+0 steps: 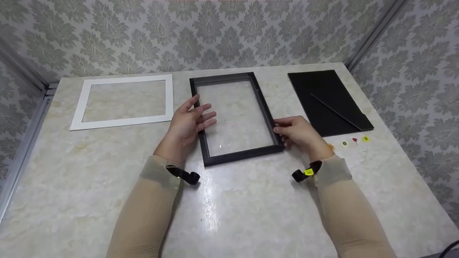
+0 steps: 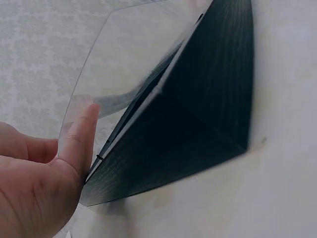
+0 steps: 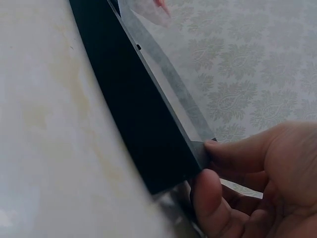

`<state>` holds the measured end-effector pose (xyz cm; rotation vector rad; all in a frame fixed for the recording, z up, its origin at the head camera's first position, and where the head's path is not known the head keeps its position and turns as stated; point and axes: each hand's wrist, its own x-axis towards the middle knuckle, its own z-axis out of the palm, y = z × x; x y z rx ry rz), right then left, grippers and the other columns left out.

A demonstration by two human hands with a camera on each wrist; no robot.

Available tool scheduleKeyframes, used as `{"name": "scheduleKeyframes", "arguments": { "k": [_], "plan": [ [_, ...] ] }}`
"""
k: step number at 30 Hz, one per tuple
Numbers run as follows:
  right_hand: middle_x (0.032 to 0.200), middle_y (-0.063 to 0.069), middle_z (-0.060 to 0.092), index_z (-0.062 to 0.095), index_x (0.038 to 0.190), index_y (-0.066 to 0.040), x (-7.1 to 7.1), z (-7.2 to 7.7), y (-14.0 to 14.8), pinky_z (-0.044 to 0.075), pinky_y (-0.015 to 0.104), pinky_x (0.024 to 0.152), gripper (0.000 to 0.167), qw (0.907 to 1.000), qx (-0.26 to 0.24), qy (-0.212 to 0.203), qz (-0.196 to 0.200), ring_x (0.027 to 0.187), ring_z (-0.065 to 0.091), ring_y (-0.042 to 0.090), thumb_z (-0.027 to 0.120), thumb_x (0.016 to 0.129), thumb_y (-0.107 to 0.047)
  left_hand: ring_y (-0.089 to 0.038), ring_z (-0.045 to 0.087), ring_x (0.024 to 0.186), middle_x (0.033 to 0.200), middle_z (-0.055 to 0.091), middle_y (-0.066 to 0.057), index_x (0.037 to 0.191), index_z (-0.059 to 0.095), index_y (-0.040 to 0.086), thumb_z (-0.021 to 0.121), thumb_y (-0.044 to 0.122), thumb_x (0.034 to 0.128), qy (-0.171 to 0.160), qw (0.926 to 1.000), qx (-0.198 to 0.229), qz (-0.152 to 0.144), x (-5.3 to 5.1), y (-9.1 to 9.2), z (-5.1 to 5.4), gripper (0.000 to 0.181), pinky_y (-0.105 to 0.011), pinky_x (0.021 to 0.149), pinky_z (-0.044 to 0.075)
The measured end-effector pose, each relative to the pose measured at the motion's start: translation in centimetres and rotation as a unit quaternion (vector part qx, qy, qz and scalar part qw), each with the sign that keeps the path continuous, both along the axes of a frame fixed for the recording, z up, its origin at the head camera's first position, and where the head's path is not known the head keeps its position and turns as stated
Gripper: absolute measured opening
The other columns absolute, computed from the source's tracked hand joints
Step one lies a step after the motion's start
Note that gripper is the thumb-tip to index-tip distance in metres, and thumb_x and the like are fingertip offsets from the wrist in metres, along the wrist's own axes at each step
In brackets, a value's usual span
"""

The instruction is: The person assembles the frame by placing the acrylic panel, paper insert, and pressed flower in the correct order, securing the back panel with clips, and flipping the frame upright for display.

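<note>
A black picture frame (image 1: 244, 154) lies tilted in the middle of the table, around a clear pane (image 1: 233, 118). My left hand (image 1: 188, 120) is at the frame's left side, its fingers mostly straight and spread. In the left wrist view a finger (image 2: 81, 134) lies against the clear pane (image 2: 119, 49), whose thin edge shows beyond the frame's black side (image 2: 163, 134). How far the pane sits inside the frame I cannot tell. My right hand (image 1: 296, 132) pinches the frame near its lower right corner, thumb and curled fingers on the black edge (image 3: 129, 109).
A white mat board (image 1: 79, 107) with a cut-out window lies to the left. At the right is a black backing board (image 1: 319, 107) with a slanting stand strip (image 1: 337, 111). Small red (image 1: 354, 139), green (image 1: 345, 143) and yellow pieces (image 1: 365, 138) lie in front of it.
</note>
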<state>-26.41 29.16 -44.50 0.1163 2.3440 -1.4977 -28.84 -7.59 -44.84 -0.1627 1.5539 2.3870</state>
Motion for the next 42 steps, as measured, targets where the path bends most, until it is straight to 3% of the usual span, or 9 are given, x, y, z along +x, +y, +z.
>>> {"name": "scheduleKeyframes", "arguments": {
  "k": [6, 13, 22, 32, 42],
  "plan": [
    [0.079, -0.007, 0.069, 0.060, 0.160, 0.001, 0.08, 0.03, -0.02, 0.058, 0.022, 0.055, 0.053, 1.0000, 0.005, 0.004, 0.007, 0.063, 0.062, 0.006, 0.073, 0.111, -0.013, -0.027, 0.077, 0.129, 0.172, 0.052, -0.022, 0.182, 0.023, 0.017, 0.043, 0.006, 0.1212, -0.004, 0.9999, -0.015, 0.008, -0.04, -0.16, -0.02, 0.065, -0.034, 0.101, 0.068],
    [0.078, -0.006, 0.069, 0.060, 0.160, 0.002, 0.04, 0.16, -0.03, 0.058, 0.022, 0.055, 0.053, 0.9999, 0.009, 0.009, 0.010, 0.062, 0.063, 0.006, 0.072, 0.110, -0.012, -0.028, 0.074, 0.134, 0.170, 0.054, -0.021, 0.182, 0.022, 0.015, 0.044, 0.007, 0.1211, -0.005, 0.9994, -0.019, 0.030, -0.18, -0.14, 0.13, 0.065, -0.032, 0.102, 0.068],
    [0.076, -0.005, 0.067, 0.060, 0.160, 0.002, 0.07, 0.01, -0.12, 0.056, 0.022, 0.052, 0.052, 0.9996, -0.026, -0.011, -0.010, 0.060, 0.060, 0.006, 0.071, 0.111, -0.011, -0.025, 0.076, 0.129, 0.171, 0.053, -0.021, 0.183, 0.021, 0.018, 0.043, 0.006, 0.1212, -0.007, 0.9997, -0.011, 0.021, 0.08, 0.27, 0.19, 0.066, -0.032, 0.100, 0.068],
    [0.074, -0.005, 0.067, 0.061, 0.159, 0.001, 0.07, 0.05, -0.09, 0.056, 0.021, 0.054, 0.051, 0.9999, -0.010, -0.004, -0.009, 0.060, 0.061, 0.006, 0.072, 0.111, -0.012, -0.028, 0.075, 0.133, 0.171, 0.054, -0.021, 0.182, 0.023, 0.018, 0.042, 0.005, 0.1211, -0.013, 0.9996, -0.003, 0.026, 0.28, 0.53, 0.58, 0.065, -0.034, 0.101, 0.069],
    [0.077, -0.006, 0.070, 0.061, 0.159, 0.001, 0.01, 0.10, -0.04, 0.057, 0.021, 0.056, 0.052, 1.0000, -0.002, 0.000, -0.003, 0.063, 0.063, 0.006, 0.072, 0.111, -0.012, -0.022, 0.077, 0.122, 0.170, 0.054, -0.020, 0.182, 0.024, 0.018, 0.042, 0.007, 0.1215, -0.013, 0.9993, 0.017, 0.031, 0.22, 0.34, 0.69, 0.064, -0.033, 0.102, 0.068]
  ]
}}
